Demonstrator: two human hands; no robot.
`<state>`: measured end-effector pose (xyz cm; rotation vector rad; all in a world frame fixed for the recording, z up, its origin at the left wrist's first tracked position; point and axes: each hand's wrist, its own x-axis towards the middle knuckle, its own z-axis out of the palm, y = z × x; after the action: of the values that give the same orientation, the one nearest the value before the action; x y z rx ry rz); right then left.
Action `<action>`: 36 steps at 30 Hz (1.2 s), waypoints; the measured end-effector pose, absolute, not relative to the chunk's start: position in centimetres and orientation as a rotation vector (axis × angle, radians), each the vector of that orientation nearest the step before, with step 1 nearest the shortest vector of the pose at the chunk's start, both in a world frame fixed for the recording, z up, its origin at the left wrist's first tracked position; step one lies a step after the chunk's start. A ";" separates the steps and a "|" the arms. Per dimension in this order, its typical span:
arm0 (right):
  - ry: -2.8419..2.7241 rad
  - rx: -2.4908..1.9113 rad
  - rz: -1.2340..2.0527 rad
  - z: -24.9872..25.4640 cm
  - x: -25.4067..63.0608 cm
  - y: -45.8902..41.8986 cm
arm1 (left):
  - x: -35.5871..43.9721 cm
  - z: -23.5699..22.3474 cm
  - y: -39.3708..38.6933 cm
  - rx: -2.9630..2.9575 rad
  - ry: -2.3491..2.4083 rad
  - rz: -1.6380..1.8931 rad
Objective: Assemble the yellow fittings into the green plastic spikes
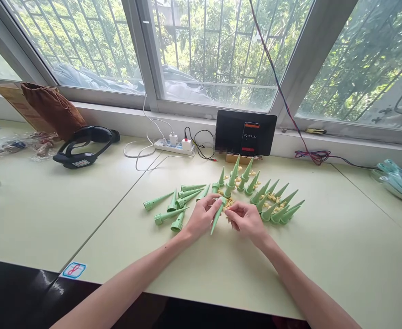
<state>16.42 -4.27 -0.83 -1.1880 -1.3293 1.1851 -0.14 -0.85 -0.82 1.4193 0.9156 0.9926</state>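
My left hand grips a green plastic spike that points down toward me. My right hand is pinched close beside its top end, on a small yellow piece. Several more green spikes lie in a loose group to the left. Another pile of green spikes lies to the right and behind, mixed with small yellow pieces. All rest on the pale green table.
A tablet with a phone showing a timer leans against the window sill. A power strip with cables, a black headset, a brown bag and plastic packets lie around the table's edges.
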 end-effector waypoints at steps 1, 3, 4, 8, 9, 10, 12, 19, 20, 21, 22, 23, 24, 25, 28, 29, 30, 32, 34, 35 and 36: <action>-1.304 -1.185 1.241 -0.7 16.5 -4.2 | -0.1 -0.8 -0.9 1.438 0.909 0.998; -1.259 -1.178 1.343 -0.5 16.8 -4.1 | -0.2 -0.8 -0.9 1.468 0.887 1.002; -1.236 -1.175 1.391 -0.4 16.9 -4.0 | -0.2 -0.8 -0.9 1.478 0.874 0.999; -1.118 -1.162 1.584 0.1 17.3 -3.9 | -0.3 -0.7 -1.1 1.507 0.839 0.972; -1.084 -1.157 1.634 0.1 17.4 -3.9 | -0.4 -0.6 -1.1 1.523 0.835 0.968; -1.050 -1.150 1.682 0.2 17.6 -3.8 | -0.4 -0.6 -1.1 1.542 0.833 0.967; -0.990 -1.130 1.761 0.2 17.7 -3.7 | -0.5 -0.5 -1.2 1.579 0.835 0.970; -1.080 -1.172 1.570 0.1 17.1 -3.9 | -0.1 -0.2 -1.3 1.456 0.823 0.977; -1.152 -1.199 1.462 0.0 16.9 -4.0 | -0.1 -0.1 -1.3 1.435 0.843 0.982; -1.225 -1.231 1.332 -0.1 16.7 -4.1 | 0.0 0.0 -1.2 1.412 0.865 0.987; -1.293 -1.262 1.204 -0.2 16.4 -4.2 | 0.1 0.0 -1.2 1.385 0.887 0.991; -1.373 -1.285 1.075 -0.3 16.2 -4.3 | 0.1 0.1 -1.2 1.356 0.905 0.996; -1.461 -1.300 0.944 -0.5 16.1 -4.4 | 0.1 0.2 -1.2 1.329 0.921 1.002; -1.553 -1.306 0.819 -0.6 16.0 -4.4 | 0.1 0.3 -1.2 1.307 0.935 1.007; -1.783 -1.294 0.538 -1.3 16.1 -4.4 | 0.1 0.6 -1.1 1.281 0.976 1.013; -1.817 -1.298 0.491 -1.5 16.2 -4.3 | 0.1 0.6 -1.2 1.283 0.986 1.013; -1.842 -1.299 0.460 -1.7 16.3 -4.2 | 0.1 0.7 -1.2 1.284 0.991 1.013; -1.873 -1.296 0.408 -2.0 16.5 -4.1 | 0.1 0.7 -1.2 1.285 0.987 1.007; -1.892 -1.290 0.372 -2.2 16.7 -4.0 | 0.1 0.7 -1.2 1.282 0.977 0.997; -1.899 -1.286 0.358 -2.3 16.7 -3.9 | 0.1 0.7 -1.2 1.279 0.974 0.992; -1.906 -1.281 0.347 -2.3 16.8 -3.9 | 0.1 0.6 -1.2 1.278 0.973 0.987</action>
<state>16.76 -3.92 -2.28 -1.2810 -1.9058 0.3467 0.14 -1.16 0.60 1.2779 0.9730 0.9868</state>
